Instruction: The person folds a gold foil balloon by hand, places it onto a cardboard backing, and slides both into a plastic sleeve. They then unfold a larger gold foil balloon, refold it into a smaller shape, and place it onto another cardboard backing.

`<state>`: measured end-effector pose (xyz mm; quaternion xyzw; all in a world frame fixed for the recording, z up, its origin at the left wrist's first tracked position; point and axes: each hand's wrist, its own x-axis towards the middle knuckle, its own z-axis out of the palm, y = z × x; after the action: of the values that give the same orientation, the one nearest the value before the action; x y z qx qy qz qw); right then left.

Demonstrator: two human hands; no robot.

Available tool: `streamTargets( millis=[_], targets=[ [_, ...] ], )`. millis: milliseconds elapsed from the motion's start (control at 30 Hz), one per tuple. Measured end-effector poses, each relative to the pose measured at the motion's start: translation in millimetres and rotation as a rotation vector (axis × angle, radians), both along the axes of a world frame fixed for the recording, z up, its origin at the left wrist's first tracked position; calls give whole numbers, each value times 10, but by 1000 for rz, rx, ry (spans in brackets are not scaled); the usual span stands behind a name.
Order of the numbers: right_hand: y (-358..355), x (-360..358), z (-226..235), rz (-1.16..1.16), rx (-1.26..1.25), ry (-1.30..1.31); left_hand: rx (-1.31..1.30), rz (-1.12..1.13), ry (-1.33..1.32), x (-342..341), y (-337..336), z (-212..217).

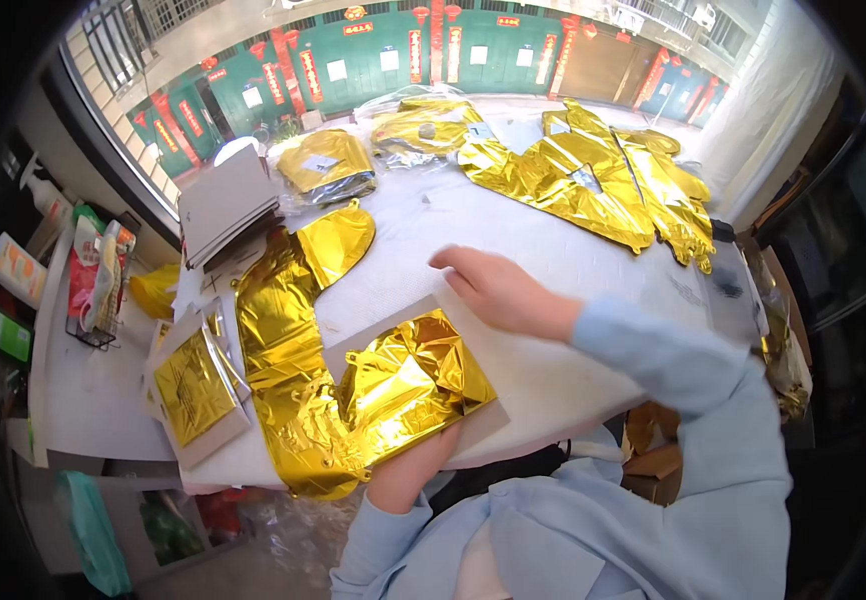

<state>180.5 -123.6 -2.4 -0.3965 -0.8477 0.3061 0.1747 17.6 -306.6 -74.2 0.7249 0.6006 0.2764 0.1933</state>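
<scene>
Gold foil balloon (283,340) material, flat and uninflated, runs down the left of the table and bends onto a grey cardboard sheet (483,415) in front of me. On that sheet the foil lies folded and creased, with small tabs along its edges. My left hand (421,468) grips the sheet's near edge from below; its fingers are hidden under the sheet and foil. Above the table, just beyond the sheet's far right corner, my right hand (498,290) reaches leftward with fingers stretched out and nothing visible in them.
Left of the balloon lie gold foil pieces on cards (193,385). A stack of grey boards (228,210) stands farther back. Bagged gold foil packs (325,165) and a large flat balloon (563,180) occupy the far side. A side shelf (133,390) holds bottles and a wire basket.
</scene>
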Motion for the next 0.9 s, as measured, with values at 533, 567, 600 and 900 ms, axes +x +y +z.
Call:
streamTargets(
  millis=[533, 567, 600, 900],
  targets=[
    [-1029, -119, -607, 58, 288, -75, -59, -33, 21, -125, -114, 177],
    [-1027, -106, -611, 48, 279, -51, -12, -38, 38, -117, -118, 170],
    [-1004, -80, -579, 51, 277, -47, 36, -48, 54, -117, -119, 175],
    [-1110, 381, -334, 258, 93, 172, -8, -64, 97, -152, -96, 298]
  ],
)
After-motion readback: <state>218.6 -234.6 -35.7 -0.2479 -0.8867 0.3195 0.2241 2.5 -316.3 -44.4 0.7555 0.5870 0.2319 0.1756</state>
